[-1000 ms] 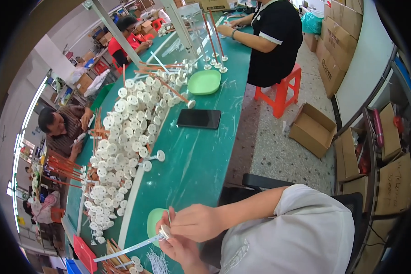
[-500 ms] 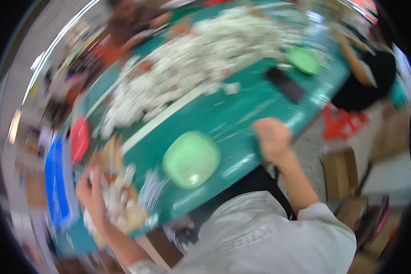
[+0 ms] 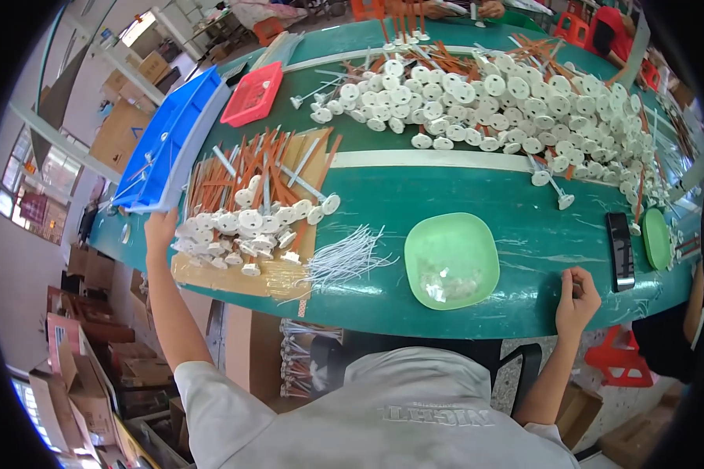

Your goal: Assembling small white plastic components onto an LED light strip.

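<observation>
My left hand [image 3: 162, 228] is at the near end of a long blue bin [image 3: 181, 125] at the left. Its fingertips are hidden against the bin's edge, so their grip does not show. Thin rods with white round ends lie in the bin. Close to that hand, a pile of white disc-ended pieces [image 3: 250, 221] with brown and grey stems rests on a cardboard sheet [image 3: 289, 280]. By the table's front edge, at the right, my right hand [image 3: 577, 301] is curled into a loose fist, and nothing shows in it. A green bowl [image 3: 451, 227] holding small clear bits stands left of it.
White wire ties [image 3: 350, 258] are bunched between cardboard and bowl. A red tray [image 3: 252, 94] is beside the bin. A big heap of disc-ended pieces [image 3: 485, 98] covers the far side. A black phone [image 3: 621, 252] and another green bowl [image 3: 656, 238] are at the right, near another person's arm [image 3: 694, 305].
The view has turned and become sharp. My left hand has gone from the disc-ended pieces to the blue bin's near end. My right hand, stretched out before, is now curled.
</observation>
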Demonstrator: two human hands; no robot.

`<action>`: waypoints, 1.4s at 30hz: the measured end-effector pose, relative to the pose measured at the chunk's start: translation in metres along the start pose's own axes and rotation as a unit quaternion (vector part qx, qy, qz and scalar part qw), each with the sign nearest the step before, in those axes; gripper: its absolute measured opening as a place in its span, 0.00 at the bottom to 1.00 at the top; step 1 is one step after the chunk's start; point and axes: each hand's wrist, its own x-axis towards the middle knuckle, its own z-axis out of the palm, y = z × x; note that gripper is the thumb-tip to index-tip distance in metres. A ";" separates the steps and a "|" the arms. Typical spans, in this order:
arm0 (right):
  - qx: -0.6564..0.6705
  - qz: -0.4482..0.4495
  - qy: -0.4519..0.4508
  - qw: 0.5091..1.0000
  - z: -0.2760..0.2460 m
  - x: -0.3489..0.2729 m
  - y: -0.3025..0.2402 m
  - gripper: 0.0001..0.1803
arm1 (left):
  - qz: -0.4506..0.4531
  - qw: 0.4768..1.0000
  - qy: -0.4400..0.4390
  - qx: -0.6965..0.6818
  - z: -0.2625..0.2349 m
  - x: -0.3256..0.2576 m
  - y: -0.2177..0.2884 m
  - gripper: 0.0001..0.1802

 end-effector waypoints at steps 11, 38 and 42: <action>-0.027 -0.024 0.034 0.999 -0.005 0.003 -0.027 0.03 | 0.043 0.981 0.006 0.187 -0.014 0.029 -0.001 0.29; -0.322 -0.215 -0.265 0.883 0.082 0.178 -0.057 0.09 | 0.375 0.859 0.096 -0.334 0.003 -0.323 0.301 0.07; -0.364 -0.205 -0.234 0.878 0.082 0.177 -0.044 0.07 | 0.391 0.848 0.097 -0.346 0.004 -0.324 0.298 0.06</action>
